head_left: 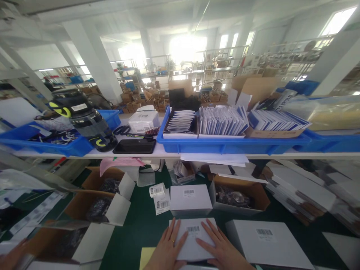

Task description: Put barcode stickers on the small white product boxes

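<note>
A closed white box [192, 249] with a barcode label lies on the green work surface in front of me. My left hand [165, 245] rests on the left part of its lid, fingers spread, a ring on one finger. On the right part lies my right hand [218, 243], its fingers also spread flat. Just beyond is another closed white box [191, 198] with a barcode label. A strip of barcode labels [161, 198] lies left of it. Right of my right hand sits a larger labelled white box [271, 243]. A yellow paper [146, 257] shows beside my left wrist.
Open boxes [95, 208] holding plastic-wrapped items stand at left, another open box [239, 197] at right. Flattened white cartons [300, 191] lie far right. Above, a shelf holds blue trays [230, 146] of booklets, a black bottle [90, 123] and a phone [134, 146]. A co-worker's hand [12, 258] shows lower left.
</note>
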The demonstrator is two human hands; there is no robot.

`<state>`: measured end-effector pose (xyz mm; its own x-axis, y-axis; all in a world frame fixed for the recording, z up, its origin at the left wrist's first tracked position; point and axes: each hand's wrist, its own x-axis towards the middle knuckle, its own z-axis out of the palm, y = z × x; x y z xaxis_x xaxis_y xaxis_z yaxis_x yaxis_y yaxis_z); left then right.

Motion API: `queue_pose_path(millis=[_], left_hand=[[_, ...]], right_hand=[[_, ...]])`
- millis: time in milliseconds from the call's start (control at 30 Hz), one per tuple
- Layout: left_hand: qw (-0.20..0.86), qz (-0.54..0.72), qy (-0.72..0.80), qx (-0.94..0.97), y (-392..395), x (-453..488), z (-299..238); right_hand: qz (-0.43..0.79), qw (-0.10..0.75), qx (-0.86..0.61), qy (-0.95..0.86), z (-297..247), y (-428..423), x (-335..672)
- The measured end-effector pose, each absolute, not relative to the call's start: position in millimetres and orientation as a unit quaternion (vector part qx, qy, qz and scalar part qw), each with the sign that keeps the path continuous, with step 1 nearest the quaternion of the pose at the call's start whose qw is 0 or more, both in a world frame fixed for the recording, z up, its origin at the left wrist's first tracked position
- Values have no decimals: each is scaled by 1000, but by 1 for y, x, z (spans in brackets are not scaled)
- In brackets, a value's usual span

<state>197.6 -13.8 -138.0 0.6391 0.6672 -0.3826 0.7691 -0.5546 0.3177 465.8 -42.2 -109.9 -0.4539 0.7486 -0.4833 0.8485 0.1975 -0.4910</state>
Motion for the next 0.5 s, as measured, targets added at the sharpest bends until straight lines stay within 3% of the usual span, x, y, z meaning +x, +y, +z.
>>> queue_pose_path(millis=[367, 500], left_hand=[[253, -81, 377, 887, -17, 193, -154], [230, -84, 385, 890, -15, 193, -152]], right_hand=[[-305, 64, 466, 828, -147, -51, 473], [-229, 33, 446, 864, -159, -51, 478]])
